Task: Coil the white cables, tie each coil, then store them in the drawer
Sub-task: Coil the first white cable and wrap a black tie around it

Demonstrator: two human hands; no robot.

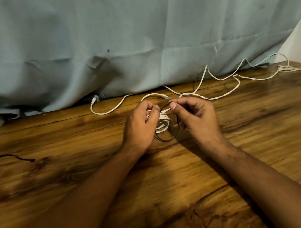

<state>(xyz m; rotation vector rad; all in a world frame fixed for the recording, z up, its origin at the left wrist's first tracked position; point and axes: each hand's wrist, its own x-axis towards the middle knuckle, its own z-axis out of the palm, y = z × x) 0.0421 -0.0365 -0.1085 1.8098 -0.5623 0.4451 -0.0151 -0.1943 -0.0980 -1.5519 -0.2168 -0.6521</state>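
Both hands are working right in the middle of the glossy brown wood-grain bench point(78, 185). The left hand point(140, 127) is curled closed around a small coil of flat white cable point(163, 123), which sits between the two palms just above the bench top. The right hand point(195, 114) has thumb and forefinger pinched tight on a thin black tie string point(170, 139); that string runs over the top of the coil between the two hands and hangs in a loop below it, touching the wood.

The coil's connector end point(165, 97) pokes out just behind the fingertips. Past the hands, a second long white cable point(222, 95) is sprawled loose along the back edge of the bench, wandering off to the right corner, with another plug end point(94, 99) lying near the hem of the pale blue-grey cloth curtain point(132, 37) that hangs behind everything.

Over at the far left edge there's a dark reddish-brown cord point(3, 157) lying slack on the wood, well apart from the hands.

As for containers: none in frame, drawer included, so the cables are all out on the bench top or in hand.
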